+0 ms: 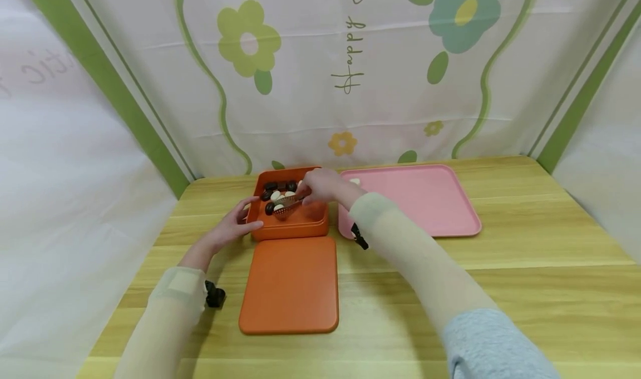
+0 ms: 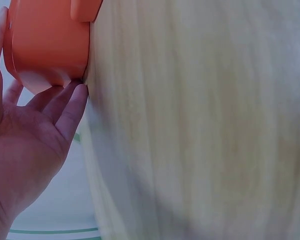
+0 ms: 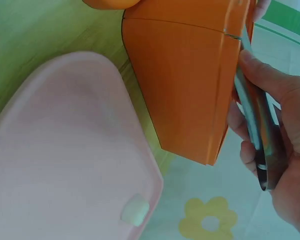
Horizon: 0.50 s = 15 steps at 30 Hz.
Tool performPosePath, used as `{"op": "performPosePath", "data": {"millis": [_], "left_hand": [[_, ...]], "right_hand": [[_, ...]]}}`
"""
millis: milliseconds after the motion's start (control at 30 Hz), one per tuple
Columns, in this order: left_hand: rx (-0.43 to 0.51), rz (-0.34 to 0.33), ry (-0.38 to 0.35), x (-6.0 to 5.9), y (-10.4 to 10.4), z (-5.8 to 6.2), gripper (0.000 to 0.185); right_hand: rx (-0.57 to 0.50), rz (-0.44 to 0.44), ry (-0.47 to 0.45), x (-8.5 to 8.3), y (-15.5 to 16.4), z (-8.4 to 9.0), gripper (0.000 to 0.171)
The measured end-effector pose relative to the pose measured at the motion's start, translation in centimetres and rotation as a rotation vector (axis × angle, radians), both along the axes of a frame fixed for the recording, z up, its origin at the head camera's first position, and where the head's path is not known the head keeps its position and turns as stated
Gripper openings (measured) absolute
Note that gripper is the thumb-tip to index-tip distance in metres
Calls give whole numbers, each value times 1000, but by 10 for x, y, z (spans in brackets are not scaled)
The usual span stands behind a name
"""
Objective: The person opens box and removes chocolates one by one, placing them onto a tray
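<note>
One wooden table carries everything, and on it one pink tray lies just right of one orange box, with one orange lid laid flat in front of the box. The step in hand is judged to be picking pieces out of the box: one pair of metal tongs is gripped by the right hand with fingers curled round the handles, its tips lowered among the dark and pale sweets (perhaps eight or nine, too crowded for a sure count). The box is steadied by the left hand, whose straight fingers are pressed against its left wall. One pale sweet is seen on the tray's far edge. Next, a piece would need to be pinched firmly, lifted clear of the wall and carried right.
</note>
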<state>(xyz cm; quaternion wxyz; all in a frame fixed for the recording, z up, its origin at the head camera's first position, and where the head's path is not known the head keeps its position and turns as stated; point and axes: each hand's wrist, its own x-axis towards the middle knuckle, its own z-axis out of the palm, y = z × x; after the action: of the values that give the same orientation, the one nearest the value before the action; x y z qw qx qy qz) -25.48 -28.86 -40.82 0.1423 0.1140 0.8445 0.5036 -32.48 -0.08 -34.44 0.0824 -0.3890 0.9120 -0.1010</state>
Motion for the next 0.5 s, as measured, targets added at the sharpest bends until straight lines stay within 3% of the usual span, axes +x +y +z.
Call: {"op": "performPosePath", "data": {"millis": [267, 500], "left_hand": [[-8, 2, -5, 0, 2, 3, 73], [-15, -5, -12, 2, 2, 4, 75]], "right_hand": [[-57, 13, 53, 1, 12, 14, 32], [-132, 65, 43, 7, 30, 26, 33]]}}
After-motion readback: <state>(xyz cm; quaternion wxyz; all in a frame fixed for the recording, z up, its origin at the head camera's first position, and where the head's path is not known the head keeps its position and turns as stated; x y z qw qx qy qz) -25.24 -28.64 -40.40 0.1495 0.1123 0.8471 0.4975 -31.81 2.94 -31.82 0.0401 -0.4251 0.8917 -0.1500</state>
